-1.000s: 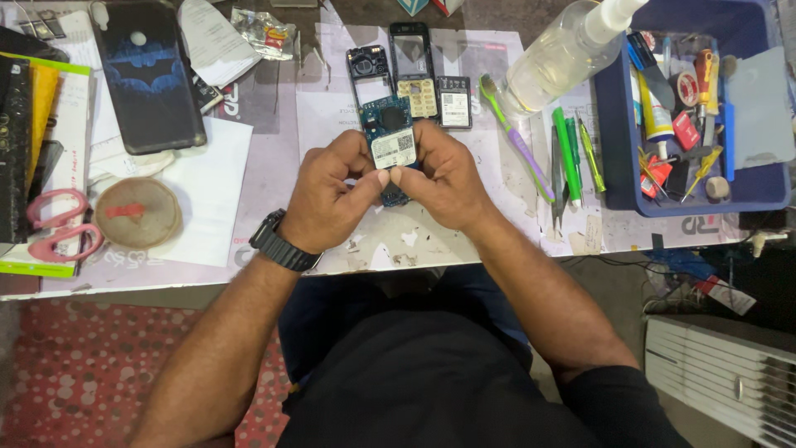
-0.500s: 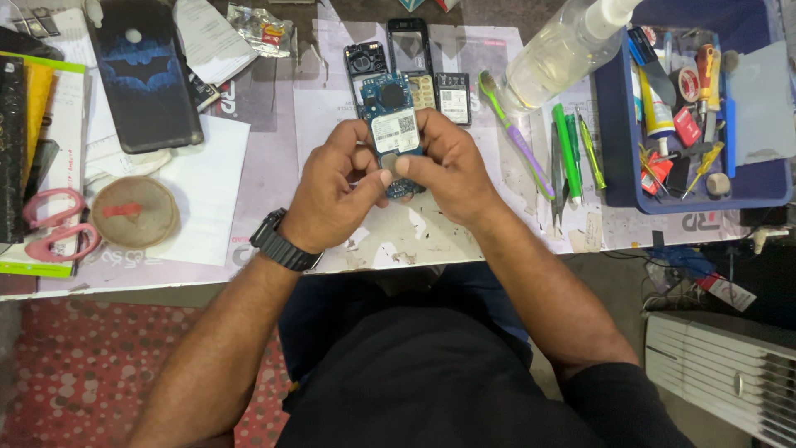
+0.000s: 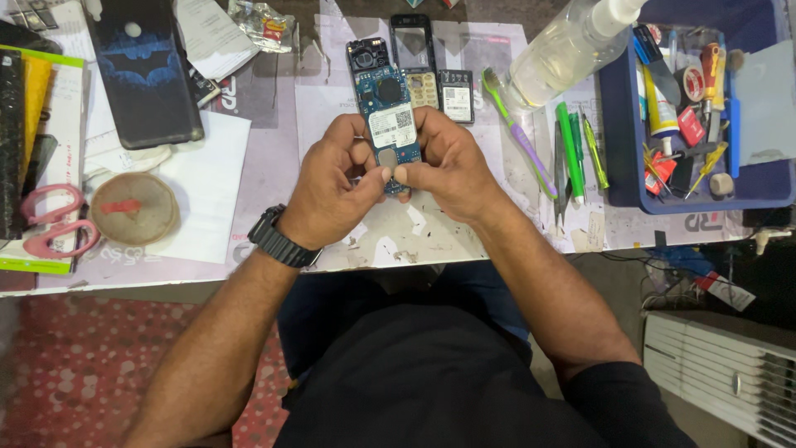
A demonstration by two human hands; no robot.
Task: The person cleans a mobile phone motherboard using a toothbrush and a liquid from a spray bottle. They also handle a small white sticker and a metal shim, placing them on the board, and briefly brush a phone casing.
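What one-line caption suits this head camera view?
Both hands, left hand and right hand, hold a blue circuit board above a cluttered workbench.

- circuit board [image 3: 386, 129] now lifted off the table, raised toward 12 o'clock, covering more of the black phone frame [image 3: 367, 56]
- left hand [image 3: 336, 187] and right hand [image 3: 444, 162] rose with it (thumbs now pinching its lower end)

Single head-worn view, steeply downward, close over the cluttered worktable [image 3: 249, 166] and lap.
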